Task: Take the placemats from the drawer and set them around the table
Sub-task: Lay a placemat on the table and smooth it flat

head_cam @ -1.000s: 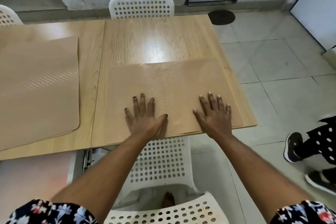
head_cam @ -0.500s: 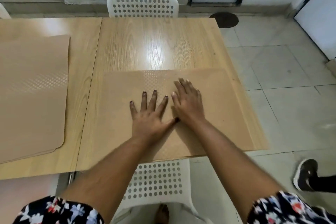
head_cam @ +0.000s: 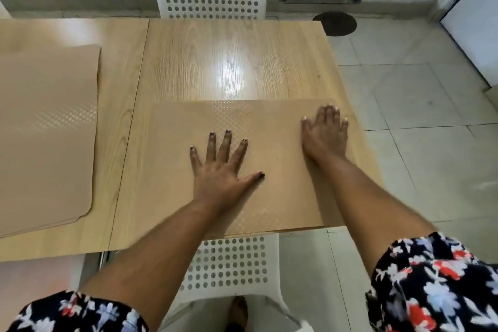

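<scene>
A tan placemat (head_cam: 172,159) lies flat on the near right part of the wooden table (head_cam: 231,62), its front edge at the table's front edge. My left hand (head_cam: 221,167) rests palm down on the mat's middle, fingers spread. Farther right, my right hand (head_cam: 324,133) presses flat near the mat's far right corner, fingers apart. A second stack of tan placemats (head_cam: 45,137) lies on the left part of the table. The drawer is not in view.
A white perforated chair (head_cam: 211,0) stands at the table's far side, and another white chair (head_cam: 229,264) is tucked below the near edge. Grey tiled floor (head_cam: 417,121) lies to the right, with a dark round floor cover (head_cam: 334,23).
My right hand slid from beside my left hand out to the mat's far right corner. My left hand stayed flat on the mat. The view shifted closer over the table.
</scene>
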